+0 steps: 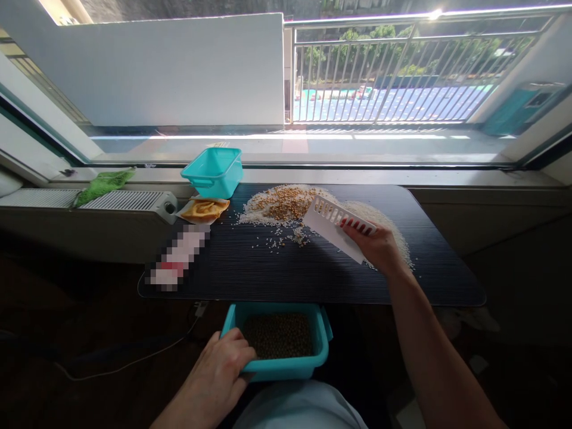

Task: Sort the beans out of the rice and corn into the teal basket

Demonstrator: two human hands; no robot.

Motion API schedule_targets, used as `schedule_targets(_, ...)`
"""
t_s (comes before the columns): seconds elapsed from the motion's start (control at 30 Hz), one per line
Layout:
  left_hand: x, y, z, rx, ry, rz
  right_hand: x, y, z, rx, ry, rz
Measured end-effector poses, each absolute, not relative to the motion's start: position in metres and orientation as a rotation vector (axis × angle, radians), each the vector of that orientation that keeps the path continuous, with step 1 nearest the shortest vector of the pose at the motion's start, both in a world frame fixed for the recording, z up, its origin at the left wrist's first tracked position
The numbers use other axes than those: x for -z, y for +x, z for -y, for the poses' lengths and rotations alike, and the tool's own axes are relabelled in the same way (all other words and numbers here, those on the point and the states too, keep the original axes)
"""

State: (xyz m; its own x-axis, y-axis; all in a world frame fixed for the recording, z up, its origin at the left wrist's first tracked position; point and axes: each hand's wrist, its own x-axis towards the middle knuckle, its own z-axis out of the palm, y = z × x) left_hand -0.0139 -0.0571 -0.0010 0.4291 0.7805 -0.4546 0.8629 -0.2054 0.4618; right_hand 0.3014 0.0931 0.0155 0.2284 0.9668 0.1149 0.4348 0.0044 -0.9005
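1. A flat white rectangular card with a row of slots along its far long edge [333,235] is held in the right hand [378,244]; that grip is closed on the card's right-hand end, and fingers show through some of the slots.
2. The card is held tilted above the dark, fine-lined tabletop [250,268], its long axis running from far left to near right.
3. A spread of orange-yellow kernels [286,202] is placed to the left of the right-hand grip and slightly farther off, on top of loose white grains [259,210]. The kernels are fronted by the card's far-left corner (whether they are touched by it cannot be told from this angle).
4. More white grains [386,217] are spread behind and to the right of the card. Of the two hands, the right is much the nearer to both spreads.
5. A rectangular teal plastic bin [286,368], filled with small dark-brown round pieces [279,336], is seen at the tabletop's near edge. Its near-left rim is gripped by the left hand [230,357], with the fingers curled over it.
6. A second teal plastic bin [214,173] is set by the far-left corner, well apart from both hands.
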Motion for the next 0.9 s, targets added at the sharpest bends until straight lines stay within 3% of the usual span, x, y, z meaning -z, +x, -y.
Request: schedule_targets(0.9, 0.007, -0.015, 0.054, 0.136, 2.012, -1.394, -0.01, 0.305, -0.074, -0.882, -1.488, 1.322)
